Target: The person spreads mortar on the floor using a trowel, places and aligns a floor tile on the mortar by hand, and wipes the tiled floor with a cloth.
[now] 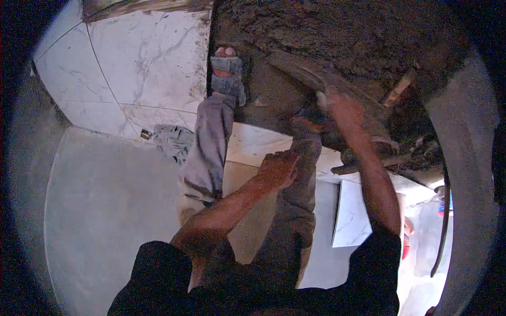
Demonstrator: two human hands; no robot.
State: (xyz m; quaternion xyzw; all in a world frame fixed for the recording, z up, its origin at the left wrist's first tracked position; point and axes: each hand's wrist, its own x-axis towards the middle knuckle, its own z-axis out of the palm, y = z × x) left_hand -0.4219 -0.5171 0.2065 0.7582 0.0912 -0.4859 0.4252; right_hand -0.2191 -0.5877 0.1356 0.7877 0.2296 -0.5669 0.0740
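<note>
Curved rim (389, 141) beside right forearm, too dim to tell contents; right hand (343, 108) at long board (301, 71) by dark mortar (342, 26), grip unclear; left hand (278, 171) half-curled at trouser leg (303, 192), cannot tell if clamped; wood piece (400, 88) near board, grey cloth (176, 142) left, white tile (350, 218) lower right

From my screen I see smooth, shiny white tiles (153, 58) and a rough, lumpy, dull brown heap (358, 26). The stick (401, 87) looks like rough wood. The trousers (213, 137), black shirt (163, 263) and crumpled rag (176, 139) look like dull cloth.
</note>
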